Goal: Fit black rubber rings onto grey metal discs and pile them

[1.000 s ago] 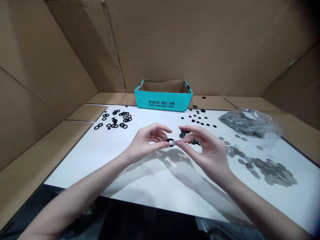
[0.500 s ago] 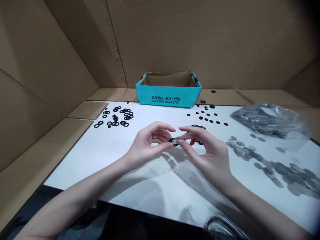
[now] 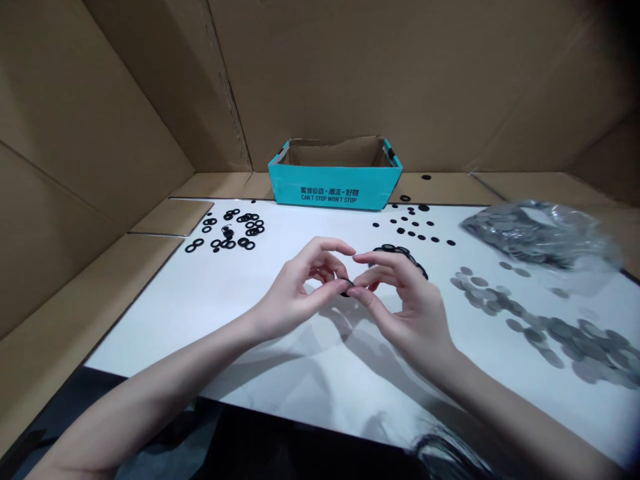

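Observation:
Between both hands, above the white table top, is a small black ring [image 3: 346, 288], mostly covered by fingers. My left hand [image 3: 315, 283] pinches its left side between thumb and fingers. The thumb and fingers of my right hand [image 3: 400, 293] close on its right side, with the index finger arched above. How the ring's middle looks now is hidden by the thumbs. Just behind my right hand lies a cluster of black rings [image 3: 395, 249], partly covered by that hand. Grey translucent discs [image 3: 530, 327] are strewn to the right of it.
An open turquoise box [image 3: 335, 187] stands at the back. Loose black rings [image 3: 243, 243] lie at the left, small black discs [image 3: 415, 224] right of the box. A clear plastic bag [image 3: 535, 233] of grey discs rests at the right. Cardboard walls [image 3: 400, 80] surround the white table [image 3: 200, 313].
The ring has tilted, so the pale disc seen in it earlier no longer shows. My right thumb has shifted slightly left and down over it. More of the ring cluster behind is visible.

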{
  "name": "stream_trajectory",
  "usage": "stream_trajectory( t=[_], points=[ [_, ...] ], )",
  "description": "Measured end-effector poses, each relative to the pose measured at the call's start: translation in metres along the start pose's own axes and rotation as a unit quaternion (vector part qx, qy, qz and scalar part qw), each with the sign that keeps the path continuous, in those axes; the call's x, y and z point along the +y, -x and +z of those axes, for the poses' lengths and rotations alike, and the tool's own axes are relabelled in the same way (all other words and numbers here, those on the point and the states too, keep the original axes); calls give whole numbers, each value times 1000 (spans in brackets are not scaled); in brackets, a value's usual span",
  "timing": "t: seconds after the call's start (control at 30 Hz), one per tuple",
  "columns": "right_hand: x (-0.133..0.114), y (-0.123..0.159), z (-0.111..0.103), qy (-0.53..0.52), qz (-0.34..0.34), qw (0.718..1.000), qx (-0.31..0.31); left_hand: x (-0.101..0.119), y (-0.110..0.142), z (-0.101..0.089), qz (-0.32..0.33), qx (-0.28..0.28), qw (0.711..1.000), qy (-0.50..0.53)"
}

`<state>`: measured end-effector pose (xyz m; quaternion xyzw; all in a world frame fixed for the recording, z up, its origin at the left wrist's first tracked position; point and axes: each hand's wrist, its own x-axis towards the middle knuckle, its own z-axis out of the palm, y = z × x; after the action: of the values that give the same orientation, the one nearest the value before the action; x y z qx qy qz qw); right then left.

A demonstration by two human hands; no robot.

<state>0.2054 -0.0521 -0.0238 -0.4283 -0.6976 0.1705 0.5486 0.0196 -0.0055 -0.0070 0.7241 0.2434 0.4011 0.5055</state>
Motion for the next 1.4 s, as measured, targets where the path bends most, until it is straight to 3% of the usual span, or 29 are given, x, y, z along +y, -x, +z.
stream_trajectory(
  t=[0.37,0.7,0.9,1.17,1.3,1.4],
  points=[
    [0,0,-4,-36,71,996,-29,0,3,-5,87,-35,976,-197],
    [-5,0,-8,-3,55,998,-36,1,2,-11,35,-68,989,-130],
    [-6,-1,-9,-14,68,997,-44,1,3,-7,63,-51,979,-189],
    [-4,-1,-8,-2,62,996,-58,7,2,-9,102,-115,945,-288],
    [-2,-4,-10,1,72,994,-78,4,4,-9,69,-135,959,-240],
    [-1,-5,-11,-22,94,993,-68,1,4,-9,55,-91,976,-188]
  ],
)
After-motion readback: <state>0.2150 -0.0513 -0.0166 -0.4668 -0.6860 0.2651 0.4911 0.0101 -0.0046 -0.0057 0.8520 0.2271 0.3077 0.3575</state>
